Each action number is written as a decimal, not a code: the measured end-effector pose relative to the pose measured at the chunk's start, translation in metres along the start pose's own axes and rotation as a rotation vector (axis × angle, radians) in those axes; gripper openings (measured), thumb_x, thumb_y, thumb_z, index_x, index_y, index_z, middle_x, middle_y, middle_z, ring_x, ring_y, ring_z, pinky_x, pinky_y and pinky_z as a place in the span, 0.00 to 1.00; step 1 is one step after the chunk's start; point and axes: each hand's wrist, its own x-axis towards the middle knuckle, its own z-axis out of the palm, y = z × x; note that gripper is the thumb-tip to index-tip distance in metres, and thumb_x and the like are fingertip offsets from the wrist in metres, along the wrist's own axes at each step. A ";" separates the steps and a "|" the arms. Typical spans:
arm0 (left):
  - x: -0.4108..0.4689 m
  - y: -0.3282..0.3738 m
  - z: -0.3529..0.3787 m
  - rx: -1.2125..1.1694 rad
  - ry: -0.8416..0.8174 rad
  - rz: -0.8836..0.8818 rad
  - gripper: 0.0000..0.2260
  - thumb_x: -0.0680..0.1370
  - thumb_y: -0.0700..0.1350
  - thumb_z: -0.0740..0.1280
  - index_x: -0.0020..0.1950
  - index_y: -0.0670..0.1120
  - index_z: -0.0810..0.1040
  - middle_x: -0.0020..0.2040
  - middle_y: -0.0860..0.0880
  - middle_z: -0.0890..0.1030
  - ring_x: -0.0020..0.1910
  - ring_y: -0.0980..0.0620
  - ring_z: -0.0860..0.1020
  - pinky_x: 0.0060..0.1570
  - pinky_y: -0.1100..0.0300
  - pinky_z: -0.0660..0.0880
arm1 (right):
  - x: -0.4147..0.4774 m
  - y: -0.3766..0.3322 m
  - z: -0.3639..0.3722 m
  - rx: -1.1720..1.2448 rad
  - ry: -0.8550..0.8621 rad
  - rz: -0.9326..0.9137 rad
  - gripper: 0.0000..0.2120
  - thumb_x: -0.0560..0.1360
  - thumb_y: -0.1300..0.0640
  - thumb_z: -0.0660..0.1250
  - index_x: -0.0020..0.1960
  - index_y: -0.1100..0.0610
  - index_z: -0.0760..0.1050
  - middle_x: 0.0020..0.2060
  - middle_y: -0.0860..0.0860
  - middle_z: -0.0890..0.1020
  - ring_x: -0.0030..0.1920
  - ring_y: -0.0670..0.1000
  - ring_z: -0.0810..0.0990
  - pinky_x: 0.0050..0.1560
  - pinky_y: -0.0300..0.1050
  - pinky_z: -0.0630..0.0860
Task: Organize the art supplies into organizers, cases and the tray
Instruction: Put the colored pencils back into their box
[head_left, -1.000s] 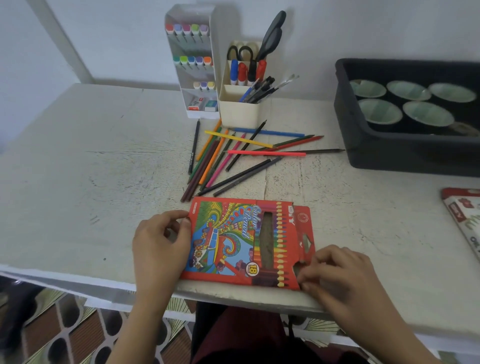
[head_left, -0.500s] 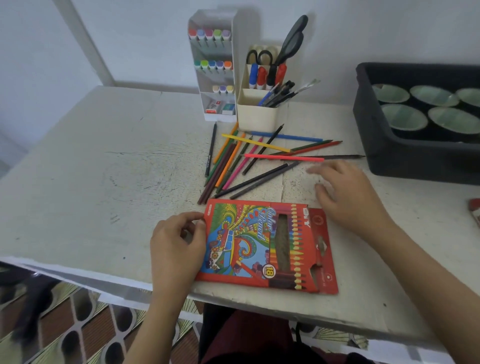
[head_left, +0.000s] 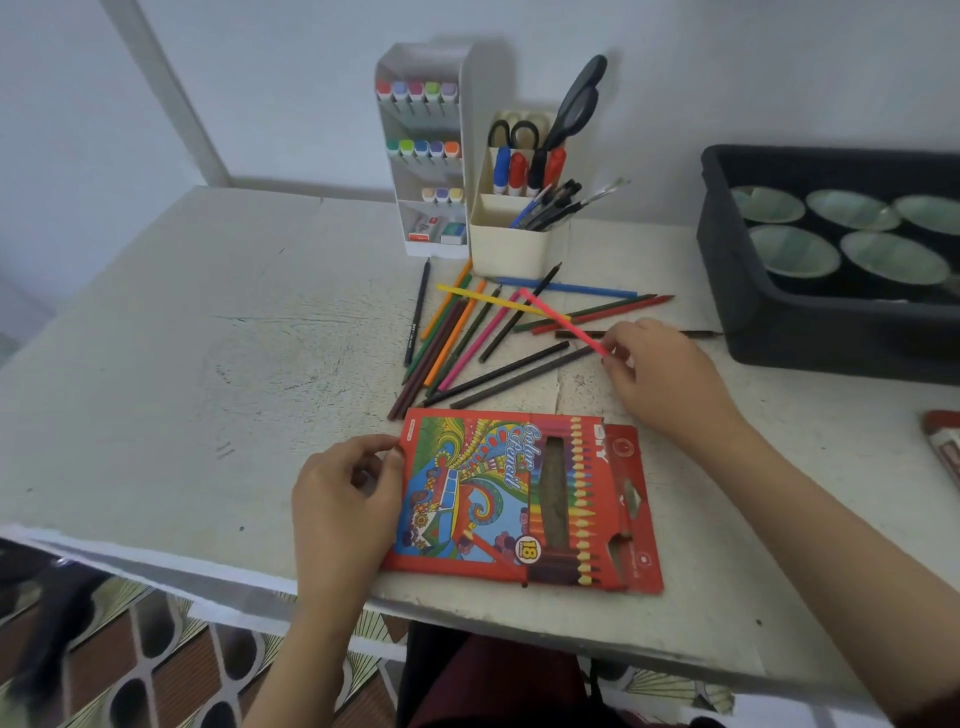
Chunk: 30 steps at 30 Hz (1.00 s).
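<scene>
A red colour pencil box (head_left: 519, 499) lies flat near the table's front edge, its right flap open. My left hand (head_left: 345, 501) pinches the box's left edge. Beyond the box several loose colour pencils (head_left: 467, 338) are scattered on the table. My right hand (head_left: 660, 369) pinches one end of a pink pencil (head_left: 563, 322), which is lifted and angled up to the left over the others.
A white marker organizer (head_left: 426, 156) and a cream pen holder (head_left: 511, 244) with scissors, markers and brushes stand at the back. A black tray (head_left: 779, 312) holding pale green dishes sits at the right. Another red packet (head_left: 943, 447) shows at the right edge.
My right hand left the box's right flap, reached to the loose pencils and picked up the pink pencil, swinging it off the table. My left hand stayed on the box.
</scene>
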 end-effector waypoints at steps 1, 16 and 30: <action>0.000 0.000 0.001 -0.002 0.002 0.002 0.04 0.75 0.44 0.68 0.46 0.50 0.82 0.35 0.55 0.80 0.39 0.54 0.78 0.36 0.66 0.68 | -0.007 0.000 -0.005 0.055 -0.039 0.033 0.10 0.77 0.56 0.63 0.59 0.53 0.73 0.43 0.47 0.76 0.42 0.46 0.74 0.40 0.39 0.70; -0.001 0.004 0.001 0.014 0.011 -0.001 0.04 0.75 0.44 0.68 0.46 0.49 0.82 0.35 0.54 0.79 0.39 0.54 0.78 0.36 0.66 0.68 | -0.100 0.017 -0.027 -0.015 -0.083 -0.175 0.08 0.68 0.61 0.72 0.47 0.54 0.81 0.36 0.45 0.81 0.31 0.46 0.77 0.32 0.34 0.69; -0.003 0.004 0.002 0.007 0.013 -0.010 0.03 0.74 0.44 0.68 0.46 0.50 0.81 0.35 0.54 0.80 0.40 0.51 0.78 0.40 0.56 0.73 | -0.101 0.026 -0.016 -0.088 0.116 -0.161 0.09 0.65 0.59 0.76 0.42 0.54 0.78 0.32 0.46 0.79 0.31 0.50 0.77 0.32 0.45 0.73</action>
